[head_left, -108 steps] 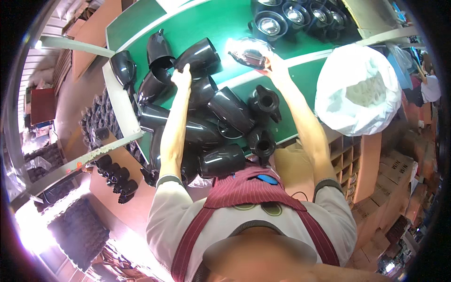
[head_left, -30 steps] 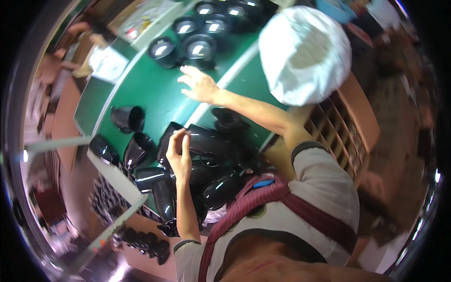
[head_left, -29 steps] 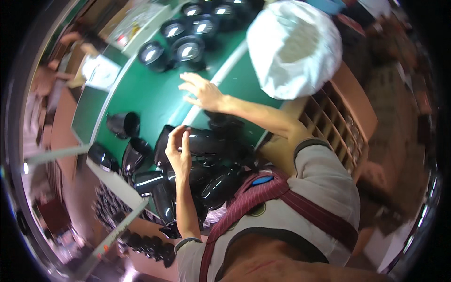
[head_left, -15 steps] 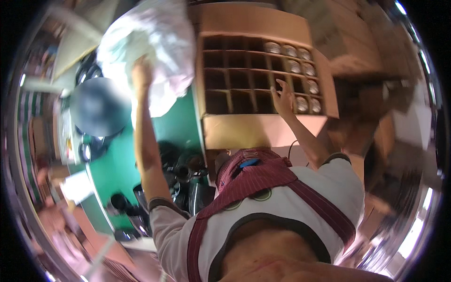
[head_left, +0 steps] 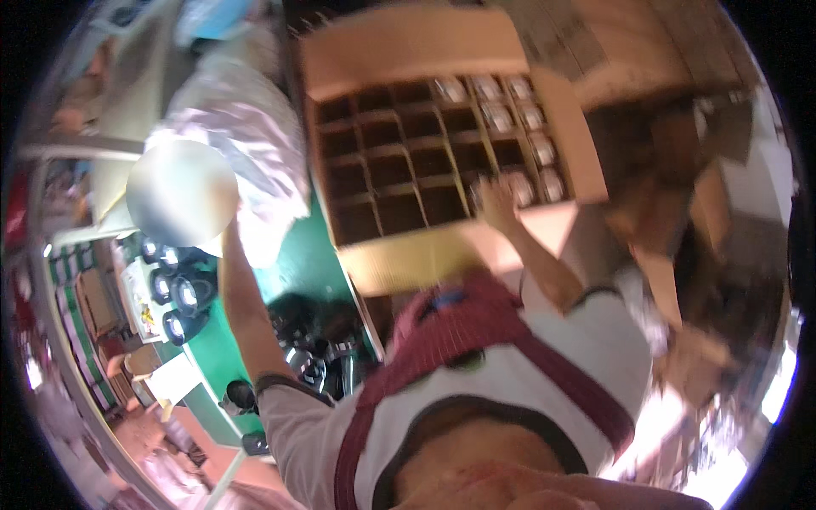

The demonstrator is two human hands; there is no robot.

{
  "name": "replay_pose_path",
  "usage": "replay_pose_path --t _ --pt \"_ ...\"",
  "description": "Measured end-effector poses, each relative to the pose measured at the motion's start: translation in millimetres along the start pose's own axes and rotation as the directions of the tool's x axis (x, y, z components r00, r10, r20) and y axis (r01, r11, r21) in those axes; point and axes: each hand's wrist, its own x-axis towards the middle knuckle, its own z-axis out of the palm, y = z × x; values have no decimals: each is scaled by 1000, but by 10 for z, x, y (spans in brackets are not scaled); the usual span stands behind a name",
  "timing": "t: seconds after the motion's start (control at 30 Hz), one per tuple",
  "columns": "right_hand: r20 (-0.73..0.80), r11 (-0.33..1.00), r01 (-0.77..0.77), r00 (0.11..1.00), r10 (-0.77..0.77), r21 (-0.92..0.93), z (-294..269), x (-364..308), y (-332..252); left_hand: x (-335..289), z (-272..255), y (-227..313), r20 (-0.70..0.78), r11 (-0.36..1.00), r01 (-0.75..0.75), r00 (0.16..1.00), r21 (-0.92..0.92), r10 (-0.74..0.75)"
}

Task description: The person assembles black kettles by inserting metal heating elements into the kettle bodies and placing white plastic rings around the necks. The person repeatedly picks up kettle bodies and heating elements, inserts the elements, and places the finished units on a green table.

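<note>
My right hand (head_left: pixel 497 204) is over the near edge of an open cardboard box (head_left: pixel 408 47). Its fingers look apart and reach toward the dividers, somewhat blurred, with nothing visible in them. Beside it, a shiny round glass item (head_left: pixel 520 189) stands in a compartment, and several similar ones fill cells along the box's right side and far row. My left forearm (head_left: pixel 245 310) stretches across the green tabletop (head_left: pixel 310 255) to the near left edge of a crumpled white plastic bag (head_left: pixel 263 127). A blurred round patch covers that hand, so its fingers and anything in them are hidden.
Dark glossy vessels (head_left: pixel 314 365) stand on the tabletop near my left elbow, with more dark rounded ones (head_left: pixel 187 293) at its left edge. Cardboard cartons (head_left: pixel 633 51) are stacked on the right. A blue item (head_left: pixel 212 17) lies beyond the bag.
The view has shifted and turned. My left hand has gone from over the bag's middle to its near left edge. My right hand remains over the box, its fingers lower toward the dividers.
</note>
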Motion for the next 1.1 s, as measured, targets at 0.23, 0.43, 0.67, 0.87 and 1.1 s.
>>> replay_pose_path --t 0.23,0.43,0.67,0.87,1.1 --pt "100 982 -157 981 167 -101 -182 59 102 107 -1327 731 89 496 189 972 -847 -218" --pt "-203 971 -102 968 146 216 -1165 -338 -153 -327 -1768 512 -339 505 -88 836 -859 -431" --pt "20 -58 -13 991 131 998 -1949 -370 -1254 -1602 -3106 662 84 -651 10 993 -759 -82" --pt "245 -372 -425 863 -442 825 -1741 -239 -2716 -2684 -3181 453 402 -783 238 916 -574 -16" --pt "209 -162 -515 587 -782 841 -1667 -507 -3773 -3831 -3152 -75 435 -614 68 767 -786 -472"
